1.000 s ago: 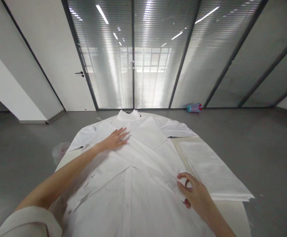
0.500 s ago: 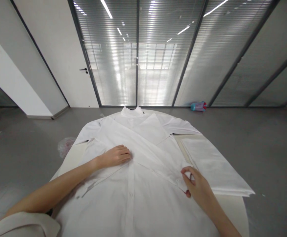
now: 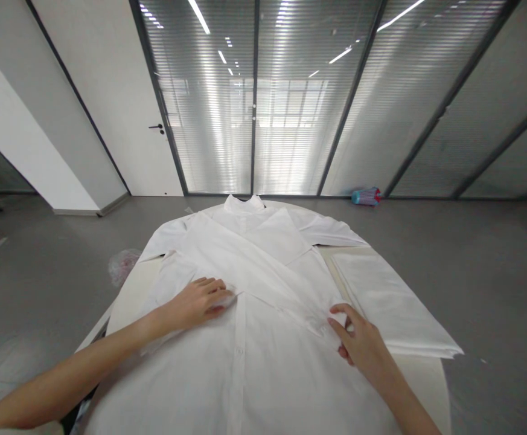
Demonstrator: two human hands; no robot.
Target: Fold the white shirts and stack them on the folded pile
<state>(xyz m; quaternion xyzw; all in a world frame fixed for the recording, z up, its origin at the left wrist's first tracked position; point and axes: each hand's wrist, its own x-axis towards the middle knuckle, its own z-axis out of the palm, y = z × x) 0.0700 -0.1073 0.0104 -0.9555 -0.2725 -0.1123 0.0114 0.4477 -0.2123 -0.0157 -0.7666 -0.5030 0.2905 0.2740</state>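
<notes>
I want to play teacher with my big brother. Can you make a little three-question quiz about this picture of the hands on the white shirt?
1. True or false: the left hand lies flat on the white shirt.
2. What lies on the table beside the shirt, on the person's right? A) folded white cloth B) a book C) a plate
3. What does the right hand touch?

Key
1. True.
2. A.
3. The cuff end of the sleeve folded across the shirt.
</notes>
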